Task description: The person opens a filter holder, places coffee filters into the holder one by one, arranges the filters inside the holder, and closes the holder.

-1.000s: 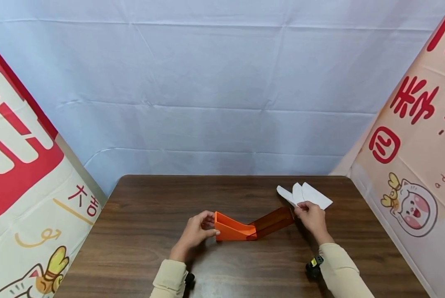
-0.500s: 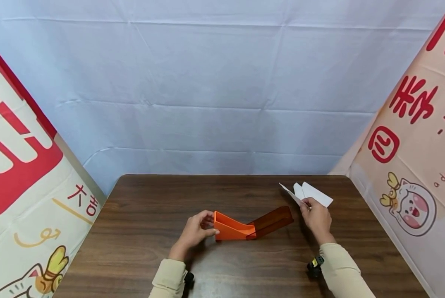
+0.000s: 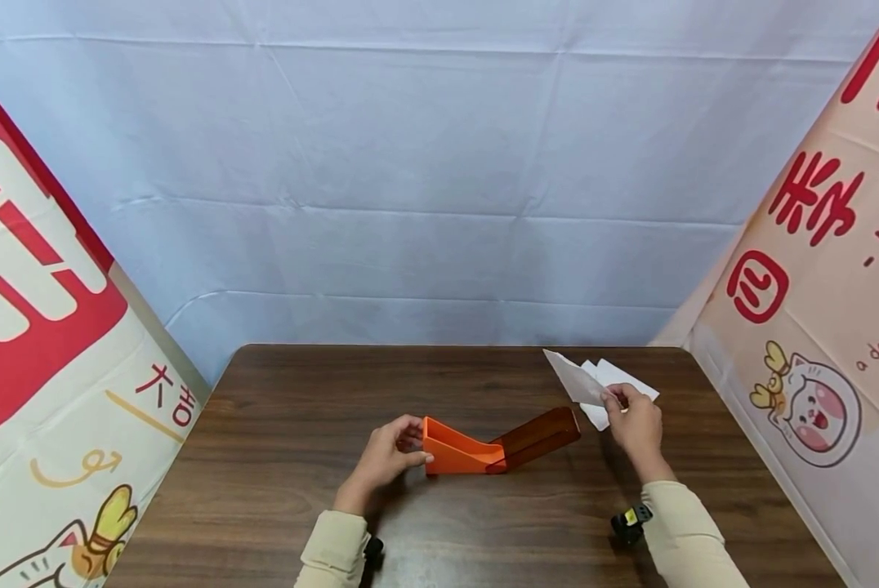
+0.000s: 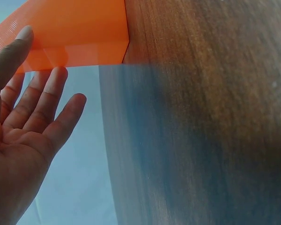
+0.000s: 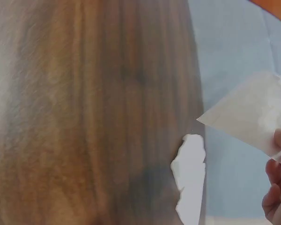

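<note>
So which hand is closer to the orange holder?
Left: the left hand has its grip on the tall end of the orange holder; the right hand is beyond the brown flap, pinching a white sheet.

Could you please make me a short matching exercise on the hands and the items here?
Column one:
1. Left hand
2. Right hand
3. Translucent brown piece
4. Loose white papers

Column two:
A. Pinching a raised white sheet
B. On the table, partly hidden by that sheet
C. Holding the tall end of the orange container
D. Slanting away from the container's low end

Pairs: 1-C, 2-A, 3-D, 4-B.
</note>
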Available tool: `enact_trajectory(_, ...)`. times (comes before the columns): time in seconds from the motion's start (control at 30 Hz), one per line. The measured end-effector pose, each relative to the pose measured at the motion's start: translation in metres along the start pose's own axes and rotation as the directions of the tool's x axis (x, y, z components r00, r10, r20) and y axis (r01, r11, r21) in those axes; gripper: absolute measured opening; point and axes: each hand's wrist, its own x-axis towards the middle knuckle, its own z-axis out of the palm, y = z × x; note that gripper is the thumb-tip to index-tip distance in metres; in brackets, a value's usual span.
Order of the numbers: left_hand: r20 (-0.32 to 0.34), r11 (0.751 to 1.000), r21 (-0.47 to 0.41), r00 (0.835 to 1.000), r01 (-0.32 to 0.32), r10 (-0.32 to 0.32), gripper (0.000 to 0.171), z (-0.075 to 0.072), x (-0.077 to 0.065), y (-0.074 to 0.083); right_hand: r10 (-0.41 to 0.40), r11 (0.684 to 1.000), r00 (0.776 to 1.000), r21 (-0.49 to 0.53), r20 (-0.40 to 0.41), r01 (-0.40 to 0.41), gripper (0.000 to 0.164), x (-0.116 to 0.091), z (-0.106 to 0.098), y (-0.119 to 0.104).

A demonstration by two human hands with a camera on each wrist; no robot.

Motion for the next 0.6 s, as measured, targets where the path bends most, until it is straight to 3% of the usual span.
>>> enact_trajectory(0.2, 0.004, 1.000, -0.011, 1.000, 0.009, -0.009, 0.034, 0.000, 0.000, 0.004, -0.035, 0.997, 0.998, 0.061, -0.046, 0.037, 0.005, 0.003, -0.007, -0.008)
enact_trajectory(0.43, 0.019, 0.999, -0.044, 1.000, -0.015, 0.016, 0.032, -0.008, -0.007, 0.037, -0.016, 0.998, 1.000, 0.060, -0.026, 0.017, 0.005, 0.004, -0.009, -0.013)
enact_trajectory(0.6, -0.003, 0.999, -0.028, 1.000, -0.016, 0.016, 0.032, -0.006, -0.003, 0.025, -0.007, 0.997, 1.000, 0.071, -0.021, 0.009, 0.005, 0.002, -0.010, -0.017)
